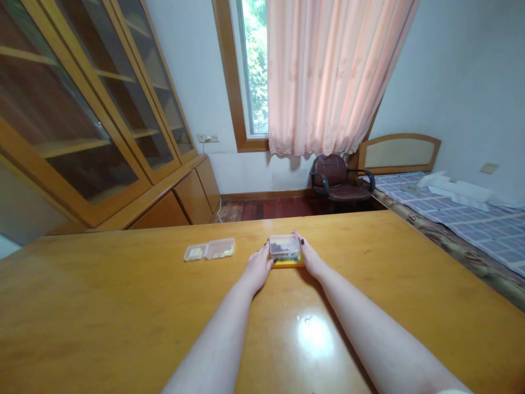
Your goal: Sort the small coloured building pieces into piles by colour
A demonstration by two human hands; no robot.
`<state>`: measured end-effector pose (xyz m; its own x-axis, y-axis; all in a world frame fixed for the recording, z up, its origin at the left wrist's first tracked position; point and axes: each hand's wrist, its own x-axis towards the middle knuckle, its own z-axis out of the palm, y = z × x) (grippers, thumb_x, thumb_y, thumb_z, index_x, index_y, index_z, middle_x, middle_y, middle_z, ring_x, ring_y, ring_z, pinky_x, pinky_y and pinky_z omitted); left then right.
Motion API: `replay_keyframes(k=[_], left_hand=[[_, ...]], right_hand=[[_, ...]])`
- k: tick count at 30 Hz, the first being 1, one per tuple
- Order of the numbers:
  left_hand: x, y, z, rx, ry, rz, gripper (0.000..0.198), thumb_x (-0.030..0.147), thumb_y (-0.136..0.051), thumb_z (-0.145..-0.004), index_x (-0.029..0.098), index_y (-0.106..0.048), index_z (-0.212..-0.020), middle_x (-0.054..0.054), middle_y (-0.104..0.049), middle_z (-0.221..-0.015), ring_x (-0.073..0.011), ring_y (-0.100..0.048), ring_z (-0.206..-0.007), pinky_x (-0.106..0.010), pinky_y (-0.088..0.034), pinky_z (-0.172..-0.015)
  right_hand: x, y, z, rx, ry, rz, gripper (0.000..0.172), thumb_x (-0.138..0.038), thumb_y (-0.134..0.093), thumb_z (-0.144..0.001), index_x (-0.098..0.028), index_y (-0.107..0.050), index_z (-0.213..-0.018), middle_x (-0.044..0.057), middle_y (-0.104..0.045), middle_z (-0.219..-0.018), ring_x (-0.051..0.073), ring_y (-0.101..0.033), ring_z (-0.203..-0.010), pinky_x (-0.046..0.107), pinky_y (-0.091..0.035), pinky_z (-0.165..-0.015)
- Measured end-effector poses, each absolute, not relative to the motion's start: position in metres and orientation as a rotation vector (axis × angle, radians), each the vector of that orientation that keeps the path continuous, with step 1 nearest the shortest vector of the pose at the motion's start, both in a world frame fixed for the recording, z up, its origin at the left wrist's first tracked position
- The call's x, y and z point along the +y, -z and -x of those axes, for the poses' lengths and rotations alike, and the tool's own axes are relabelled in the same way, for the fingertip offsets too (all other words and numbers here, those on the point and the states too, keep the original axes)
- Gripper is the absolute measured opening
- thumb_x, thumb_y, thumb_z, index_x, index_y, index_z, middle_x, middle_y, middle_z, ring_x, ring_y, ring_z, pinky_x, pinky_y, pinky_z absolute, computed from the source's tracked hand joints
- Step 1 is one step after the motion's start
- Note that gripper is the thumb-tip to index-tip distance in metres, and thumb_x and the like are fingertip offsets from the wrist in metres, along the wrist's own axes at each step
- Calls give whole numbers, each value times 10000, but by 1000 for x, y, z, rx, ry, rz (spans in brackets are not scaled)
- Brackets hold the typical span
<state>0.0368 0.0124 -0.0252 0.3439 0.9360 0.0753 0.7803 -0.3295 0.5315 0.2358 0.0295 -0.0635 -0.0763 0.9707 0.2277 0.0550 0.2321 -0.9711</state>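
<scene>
A small clear plastic box (284, 247) with dark little pieces inside stands near the far edge of the table. Under or at the bottom of it shows something flat and yellow (287, 265). My left hand (259, 268) is closed against the box's left side, its thumb at the front corner. From the right, my right hand (310, 257) presses on the opposite side, so the box is gripped between both. Left of my hands lies a second clear plastic box (220, 249), opened out flat, with pale yellowish pieces in both halves.
The wooden table (123, 306) fills the foreground. Beyond it are a glass-door cabinet (118, 180) on the left, a brown armchair (338, 178), a pink curtain (328, 76), and a bed (459, 213) with checked bedding along the right.
</scene>
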Motion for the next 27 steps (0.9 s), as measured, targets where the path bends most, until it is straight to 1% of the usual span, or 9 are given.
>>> replay_keyframes(k=[3, 7, 11, 14, 16, 18, 21, 23, 27], left_hand=[[12, 25, -36, 1505, -518, -2237, 641, 201, -455, -846, 180, -241, -1449, -94, -390, -1458, -199, -375, -1328, -365, -282, -1110], [16, 22, -22, 1583, -564, -2276, 626, 283, -443, -866, 156, -248, -1447, -98, -316, -1497, -197, -287, -1378, -364, -239, -1137], [22, 14, 1, 2121, -691, -2065, 611, 397, -349, -911, 96, -269, -1437, -158, -263, -1509, -248, -210, -1405, -415, -197, -1146], [25, 12, 12, 2390, -517, -1867, 647, 437, -333, -903, 78, -269, -1437, -189, -199, -1523, -301, -152, -1415, -504, -168, -1132], [25, 14, 15, 2413, -375, -1843, 648, 440, -335, -895, 102, -265, -1443, -169, -185, -1531, -300, -134, -1419, -534, -153, -1126], [24, 16, 15, 2404, -251, -1870, 642, 438, -354, -882, 141, -272, -1445, -136, -174, -1539, -295, -114, -1423, -554, -133, -1123], [23, 19, 12, 2408, -131, -1896, 636, 422, -383, -863, 184, -280, -1444, -107, -155, -1547, -301, -99, -1424, -592, -112, -1111], [21, 21, 7, 2399, -119, -1914, 646, 420, -392, -857, 192, -268, -1449, -106, -157, -1547, -313, -115, -1420, -615, -109, -1100], [13, 20, -9, 2333, -138, -2020, 657, 407, -429, -842, 209, -269, -1448, -110, -204, -1536, -331, -172, -1402, -644, -82, -1088]], right_hand=[[30, 62, -236, -1387, -1064, 1037, 768, -725, -310, -825, -231, -356, -1412, 102, -431, -1424, 283, -378, -1322, 510, -291, -1093], [31, 61, -238, -1407, -1009, 1100, 774, -742, -229, -828, -250, -352, -1414, 81, -425, -1430, 266, -388, -1319, 478, -299, -1101], [34, 63, -240, -1349, -1012, 1090, 799, -747, -194, -824, -231, -360, -1411, 107, -432, -1422, 282, -377, -1325, 484, -297, -1101], [34, 64, -241, -1377, -988, 1085, 762, -713, -183, -850, -228, -340, -1418, 117, -434, -1419, 277, -382, -1322, 490, -298, -1096], [30, 62, -241, -1448, -939, 1091, 725, -690, -252, -859, -232, -333, -1417, 115, -419, -1428, 275, -373, -1326, 485, -293, -1098], [25, 58, -240, -1552, -858, 1109, 721, -650, -412, -835, -232, -325, -1416, 116, -399, -1438, 287, -354, -1332, 492, -271, -1104], [16, 51, -236, -1715, -727, 1170, 813, -521, -638, -742, -221, -308, -1422, 127, -375, -1443, 310, -348, -1324, 502, -251, -1109], [12, 46, -233, -1750, -671, 1215, 814, -441, -684, -716, -216, -326, -1412, 133, -395, -1421, 305, -376, -1300, 492, -275, -1100], [13, 42, -235, -1697, -601, 1197, 636, -349, -653, -749, -228, -432, -1333, 112, -482, -1331, 268, -444, -1240, 469, -319, -1078]])
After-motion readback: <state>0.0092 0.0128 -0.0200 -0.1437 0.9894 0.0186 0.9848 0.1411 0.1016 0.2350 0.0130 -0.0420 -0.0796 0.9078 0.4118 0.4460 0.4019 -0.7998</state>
